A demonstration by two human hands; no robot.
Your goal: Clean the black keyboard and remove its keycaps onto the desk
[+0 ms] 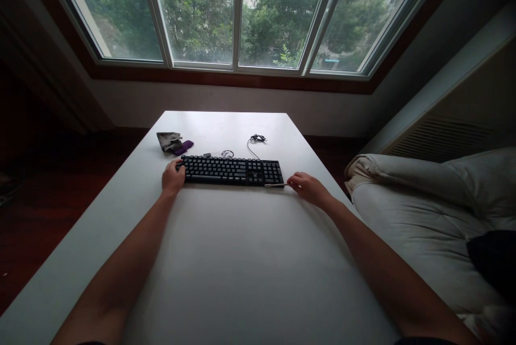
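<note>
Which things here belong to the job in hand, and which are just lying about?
Likely the job:
long black rectangular keyboard, left hand on it
thin pale stick, in right hand
coiled black cable, apparently the keyboard's

Lying about, apparently:
crumpled grey cloth
small purple bundle

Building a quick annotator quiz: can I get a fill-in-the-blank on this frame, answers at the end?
1. The thin, light-coloured stick is held in the fingers of the person's ____ hand.
2. The other hand is at the ____ end of the keyboard.
3. The small soft item beside the greyish cloth is coloured ____.
4. The table under the keyboard has a ____ top.

Missing words: right; left; purple; white.
</note>
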